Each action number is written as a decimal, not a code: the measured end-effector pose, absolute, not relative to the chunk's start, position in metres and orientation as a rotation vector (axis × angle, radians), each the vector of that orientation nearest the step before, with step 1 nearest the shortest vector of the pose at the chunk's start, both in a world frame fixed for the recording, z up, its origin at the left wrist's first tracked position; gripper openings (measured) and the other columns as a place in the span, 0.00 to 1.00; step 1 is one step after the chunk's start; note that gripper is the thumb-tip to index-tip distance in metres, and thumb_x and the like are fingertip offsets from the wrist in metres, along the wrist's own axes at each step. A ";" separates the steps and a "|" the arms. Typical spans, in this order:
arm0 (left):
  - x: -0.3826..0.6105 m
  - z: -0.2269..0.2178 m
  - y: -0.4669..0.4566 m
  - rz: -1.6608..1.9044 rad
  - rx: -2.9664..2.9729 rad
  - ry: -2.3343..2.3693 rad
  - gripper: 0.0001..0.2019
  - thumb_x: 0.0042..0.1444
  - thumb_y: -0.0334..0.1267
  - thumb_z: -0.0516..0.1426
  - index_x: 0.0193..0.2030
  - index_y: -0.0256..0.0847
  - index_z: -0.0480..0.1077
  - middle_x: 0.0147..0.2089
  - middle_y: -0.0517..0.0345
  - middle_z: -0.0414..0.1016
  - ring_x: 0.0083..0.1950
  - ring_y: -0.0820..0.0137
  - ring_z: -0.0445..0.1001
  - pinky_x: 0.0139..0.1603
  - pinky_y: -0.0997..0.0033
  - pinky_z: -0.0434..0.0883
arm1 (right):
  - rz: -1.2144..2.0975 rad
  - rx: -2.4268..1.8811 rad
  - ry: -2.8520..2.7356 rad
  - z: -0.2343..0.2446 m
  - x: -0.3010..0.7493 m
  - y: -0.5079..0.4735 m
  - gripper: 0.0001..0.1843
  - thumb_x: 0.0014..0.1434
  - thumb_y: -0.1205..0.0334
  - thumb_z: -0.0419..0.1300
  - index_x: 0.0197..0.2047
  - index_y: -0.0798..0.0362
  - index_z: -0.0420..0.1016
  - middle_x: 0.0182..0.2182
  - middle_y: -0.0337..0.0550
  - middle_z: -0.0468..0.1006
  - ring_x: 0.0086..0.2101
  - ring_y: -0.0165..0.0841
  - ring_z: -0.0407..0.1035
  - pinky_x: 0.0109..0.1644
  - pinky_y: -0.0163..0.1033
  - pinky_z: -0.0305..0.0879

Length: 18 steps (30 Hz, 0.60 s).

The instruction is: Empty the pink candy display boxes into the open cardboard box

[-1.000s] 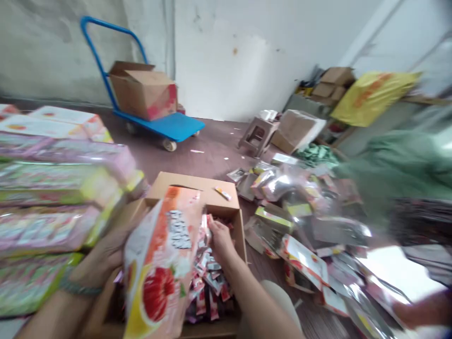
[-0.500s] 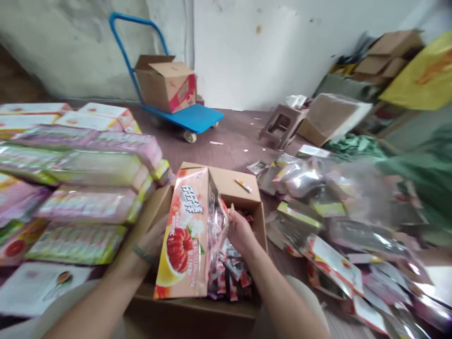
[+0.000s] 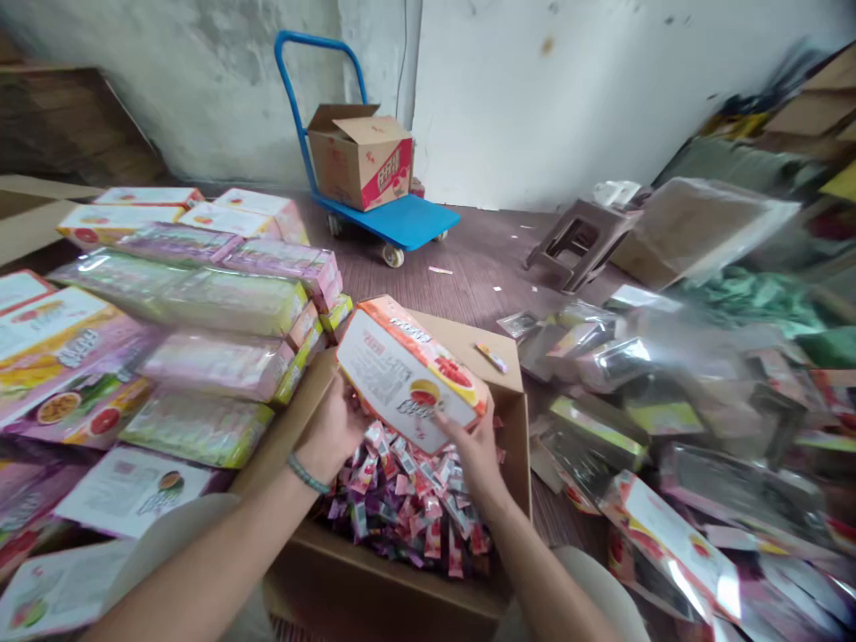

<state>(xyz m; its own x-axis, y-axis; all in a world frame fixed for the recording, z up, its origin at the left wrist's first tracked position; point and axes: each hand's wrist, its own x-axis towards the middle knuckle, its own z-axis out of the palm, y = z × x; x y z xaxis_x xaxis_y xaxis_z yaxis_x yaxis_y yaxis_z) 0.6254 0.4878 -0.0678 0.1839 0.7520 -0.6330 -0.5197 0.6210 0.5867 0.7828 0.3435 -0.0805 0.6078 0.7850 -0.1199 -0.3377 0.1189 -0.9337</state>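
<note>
A printed orange-and-white packaging box [image 3: 384, 379] lies slanted between my hands, its white panel turned toward me. My left hand [image 3: 333, 430] grips its left end from underneath, with a green beaded band on the wrist. At the lower right corner my right hand [image 3: 476, 446] has its thumb on the white panel. Below the box stands a brown carton [image 3: 516, 464], filled with many loose red, pink and purple sachets [image 3: 418, 508]. One small yellow-and-pink sachet [image 3: 491, 358] rests on the carton's far flap.
Stacked product boxes [image 3: 220, 361] fill the left side, close to the carton. A pile of emptied clear-and-printed packaging [image 3: 669, 526] spreads on the right. Farther back are a blue hand truck [image 3: 415, 220] bearing a cardboard box [image 3: 361, 165], and a brown stool [image 3: 579, 241].
The box has gone from standing upright with its fruit picture facing me to slanting with its white panel up. More sachets show in the carton. My view has shifted left.
</note>
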 end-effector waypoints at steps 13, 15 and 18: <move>0.620 -0.047 0.483 0.799 0.481 0.732 0.22 0.69 0.50 0.60 0.62 0.37 0.78 0.49 0.45 0.87 0.52 0.48 0.85 0.53 0.50 0.83 | 0.827 -1.215 -0.587 -0.084 0.849 0.335 0.45 0.49 0.44 0.79 0.67 0.49 0.75 0.55 0.50 0.86 0.59 0.50 0.77 0.64 0.53 0.76; 0.618 -0.051 0.486 0.789 0.482 0.660 0.25 0.68 0.51 0.61 0.64 0.36 0.77 0.52 0.43 0.86 0.56 0.46 0.84 0.57 0.48 0.81 | 0.803 -1.206 -0.685 -0.079 0.847 0.330 0.48 0.48 0.44 0.79 0.69 0.48 0.73 0.56 0.50 0.85 0.61 0.51 0.75 0.66 0.54 0.74; 0.608 -0.059 0.499 0.805 0.552 0.586 0.30 0.67 0.56 0.60 0.65 0.33 0.75 0.55 0.39 0.85 0.58 0.45 0.83 0.61 0.46 0.79 | 0.704 -1.319 -0.844 -0.076 0.840 0.319 0.56 0.41 0.45 0.82 0.72 0.47 0.70 0.63 0.53 0.79 0.66 0.55 0.69 0.68 0.57 0.71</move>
